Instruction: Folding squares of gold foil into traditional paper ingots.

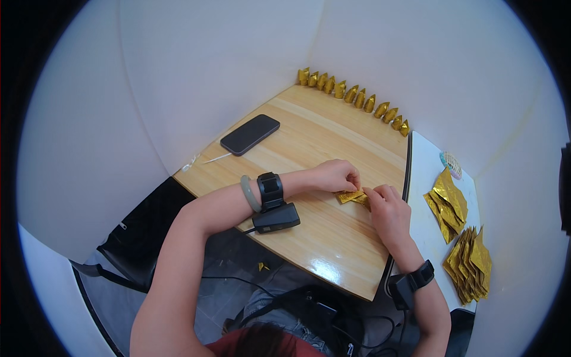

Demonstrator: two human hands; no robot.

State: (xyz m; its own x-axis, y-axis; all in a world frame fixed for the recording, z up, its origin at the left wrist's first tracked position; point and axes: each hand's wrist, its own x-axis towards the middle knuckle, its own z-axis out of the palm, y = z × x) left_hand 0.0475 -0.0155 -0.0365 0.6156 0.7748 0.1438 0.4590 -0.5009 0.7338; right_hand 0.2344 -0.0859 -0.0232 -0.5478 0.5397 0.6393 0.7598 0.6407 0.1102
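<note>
Over the wooden table, both of my hands meet at a partly folded piece of gold foil paper [350,196]. My left hand [336,175] comes in from the left with its fingers pinched at the top edge of the paper. My right hand [389,213] is closed on the right end, thumb and forefinger against the foil. Part of the paper is hidden behind the right fingers. A pale bangle [248,193] and a black strapped device [270,190] are on my left wrist; another black device [404,290] is strapped to my right.
Several folded gold paper pieces [339,89] stand in a row along the far edge of the wooden table [321,131]. A black phone [250,134] with a white cable lies at left. Gold paper stacks [468,265] rest on the white surface [423,178]. A gold scrap [263,266] is on the floor.
</note>
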